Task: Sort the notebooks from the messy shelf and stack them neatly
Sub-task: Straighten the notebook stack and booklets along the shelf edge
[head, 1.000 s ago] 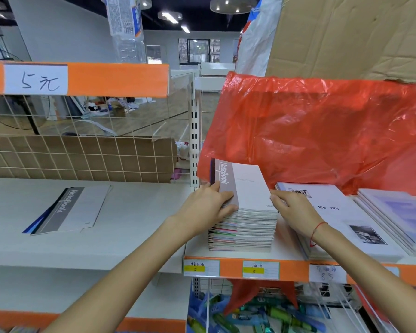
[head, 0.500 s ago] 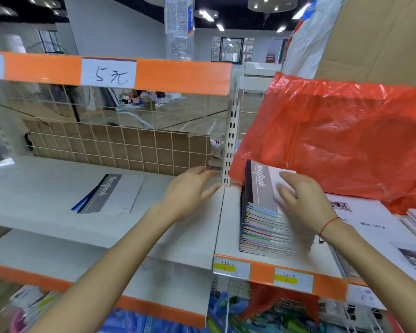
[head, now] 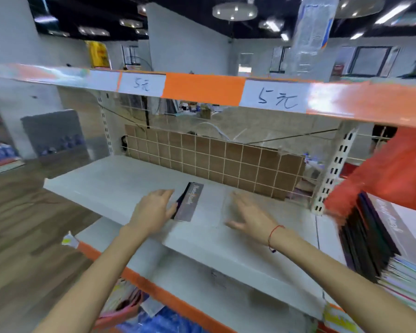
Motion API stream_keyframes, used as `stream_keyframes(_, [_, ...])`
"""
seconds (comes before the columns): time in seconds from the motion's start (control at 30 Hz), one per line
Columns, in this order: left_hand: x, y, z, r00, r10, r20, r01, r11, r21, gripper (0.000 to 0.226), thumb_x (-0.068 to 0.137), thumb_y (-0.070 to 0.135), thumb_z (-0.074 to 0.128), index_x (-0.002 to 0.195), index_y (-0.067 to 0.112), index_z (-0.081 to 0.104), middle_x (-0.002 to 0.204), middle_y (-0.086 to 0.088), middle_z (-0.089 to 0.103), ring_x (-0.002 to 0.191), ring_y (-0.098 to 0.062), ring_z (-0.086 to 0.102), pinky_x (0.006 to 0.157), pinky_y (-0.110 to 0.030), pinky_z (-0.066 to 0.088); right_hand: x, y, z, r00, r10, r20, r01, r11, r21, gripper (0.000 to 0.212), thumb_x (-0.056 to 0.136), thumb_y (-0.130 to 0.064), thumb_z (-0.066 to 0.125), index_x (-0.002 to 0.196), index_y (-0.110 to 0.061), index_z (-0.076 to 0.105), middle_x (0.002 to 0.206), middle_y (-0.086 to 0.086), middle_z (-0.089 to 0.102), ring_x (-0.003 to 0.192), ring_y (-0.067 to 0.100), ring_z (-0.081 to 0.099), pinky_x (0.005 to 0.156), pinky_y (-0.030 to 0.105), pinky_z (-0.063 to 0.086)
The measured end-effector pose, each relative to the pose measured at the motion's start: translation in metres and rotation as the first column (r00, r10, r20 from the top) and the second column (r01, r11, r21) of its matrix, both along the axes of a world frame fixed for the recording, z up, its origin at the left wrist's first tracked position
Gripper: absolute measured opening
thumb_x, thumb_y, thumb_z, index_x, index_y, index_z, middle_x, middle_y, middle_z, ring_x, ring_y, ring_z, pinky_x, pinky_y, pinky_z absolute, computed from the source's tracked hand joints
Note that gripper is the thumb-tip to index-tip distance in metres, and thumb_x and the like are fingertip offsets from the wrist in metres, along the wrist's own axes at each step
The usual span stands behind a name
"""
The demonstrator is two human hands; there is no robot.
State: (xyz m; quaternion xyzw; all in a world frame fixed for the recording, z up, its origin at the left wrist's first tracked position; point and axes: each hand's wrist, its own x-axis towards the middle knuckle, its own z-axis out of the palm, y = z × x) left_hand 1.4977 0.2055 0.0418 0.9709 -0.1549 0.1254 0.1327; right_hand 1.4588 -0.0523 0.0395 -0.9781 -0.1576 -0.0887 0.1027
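Note:
A lone notebook [head: 189,203] with a grey "NoteBook" spine strip and a white cover lies flat on the white left shelf [head: 111,181]. My left hand [head: 151,212] reaches to its left edge, fingers fairly straight, fingertips at the dark spine. Blurred by motion, my right hand [head: 249,216] hovers with spread fingers over the cover's right side; whether it touches is unclear. At the far right a tall stack of notebooks [head: 375,239] stands on the adjoining shelf, with neither hand on it.
An orange-fronted upper shelf [head: 202,88] with "5元" labels hangs overhead. A wire grid with brown cardboard [head: 216,159] backs the shelf. A red plastic bag [head: 389,171] bulges above the stack. Coloured goods [head: 139,308] fill the lower shelf.
The view has swung left. Both hands left the notebook stack on the right and moved to the lone notebook on the left shelf.

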Motion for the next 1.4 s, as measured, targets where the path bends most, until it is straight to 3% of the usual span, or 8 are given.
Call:
stream_keyframes(0.17, [0.029,0.057,0.002,0.995,-0.086,0.046,0.086,0.996,0.015,0.051,0.094,0.022,0.054,0.141,0.006,0.041,0.137,-0.015,0.050,0.122,-0.030,0.049,0.100,-0.033,0.038,0.061,0.075,-0.033,0.984,-0.053,-0.169,0.029,0.989,-0.142,0.099,0.086,-0.056,0.055,0.149,-0.003,-0.001,0.157,0.014,0.000,0.145,0.027,0.004,0.117,0.034,0.005])
stream_keyframes(0.4, [0.068,0.081,-0.001,0.982,-0.188,0.029,0.185,0.980,0.067,0.052,0.096,0.022,0.049,0.144,0.010,0.036,0.143,-0.011,0.044,0.129,-0.026,0.043,0.105,-0.032,0.034,0.072,0.085,-0.069,0.965,-0.184,-0.187,0.158,0.977,-0.145,0.074,0.092,-0.057,0.040,0.145,-0.009,0.023,0.150,0.008,0.031,0.136,0.022,0.031,0.110,0.037,0.026])
stream_keyframes(0.57, [0.084,0.067,-0.007,0.966,-0.258,-0.005,0.257,0.962,0.090,0.048,0.097,0.022,0.045,0.144,0.012,0.037,0.144,-0.007,0.044,0.129,-0.024,0.043,0.104,-0.030,0.034,0.061,0.091,-0.077,0.994,-0.106,0.037,0.112,0.967,-0.231,0.043,0.092,-0.039,0.040,0.105,-0.004,0.062,0.082,0.011,0.063,0.070,0.027,0.064,0.056,0.028,0.050])
stream_keyframes(0.7, [0.096,0.059,-0.015,0.959,-0.277,-0.056,0.281,0.953,0.109,0.039,0.097,0.024,0.043,0.134,0.015,0.050,0.136,-0.003,0.051,0.121,-0.022,0.049,0.098,-0.030,0.040,0.054,0.092,-0.073,0.983,-0.142,0.113,0.174,0.914,-0.367,0.053,0.047,-0.016,0.081,0.096,-0.006,0.064,0.048,0.003,0.053,0.035,0.020,0.050,0.035,0.020,0.021])
stream_keyframes(1.0, [0.089,0.012,-0.038,0.828,-0.464,-0.315,0.521,0.844,0.126,0.078,0.090,0.052,0.052,0.151,0.018,0.018,0.152,-0.005,0.028,0.137,-0.023,0.029,0.111,-0.035,0.028,0.013,0.051,-0.010,0.768,-0.559,0.313,0.512,0.829,0.224,0.015,0.075,0.004,0.053,0.089,-0.001,0.056,0.036,-0.007,0.034,0.030,0.031,0.039,0.039,0.020,0.012])
stream_keyframes(1.13, [0.092,-0.013,-0.051,0.814,-0.427,-0.393,0.537,0.811,0.232,0.088,0.089,0.060,0.048,0.152,0.022,0.000,0.159,-0.008,0.007,0.146,-0.023,0.008,0.117,-0.040,0.017,0.001,0.035,0.000,0.734,-0.617,0.285,0.574,0.787,0.227,0.010,0.087,-0.002,0.050,0.096,0.001,0.052,0.056,0.020,0.056,0.050,0.040,0.053,0.046,0.032,0.028])
stream_keyframes(1.27, [0.093,-0.016,-0.052,0.792,-0.419,-0.444,0.530,0.833,0.159,0.078,0.094,0.053,0.045,0.153,0.020,0.007,0.157,-0.006,0.021,0.140,-0.023,0.027,0.111,-0.034,0.029,-0.009,0.032,-0.005,0.720,-0.633,0.285,0.568,0.773,0.283,0.009,0.089,-0.004,0.047,0.095,0.000,0.052,0.064,0.022,0.057,0.057,0.041,0.054,0.049,0.036,0.035])
stream_keyframes(1.4, [0.085,-0.022,-0.054,0.855,-0.398,-0.332,0.513,0.746,0.426,0.064,0.102,0.042,0.031,0.152,0.013,0.003,0.144,-0.019,0.037,0.124,-0.033,0.045,0.098,-0.041,0.044,-0.016,0.032,-0.008,0.705,-0.634,0.318,0.549,0.772,0.320,0.006,0.088,-0.001,0.050,0.091,0.002,0.054,0.060,0.023,0.055,0.052,0.041,0.052,0.048,0.031,0.026])
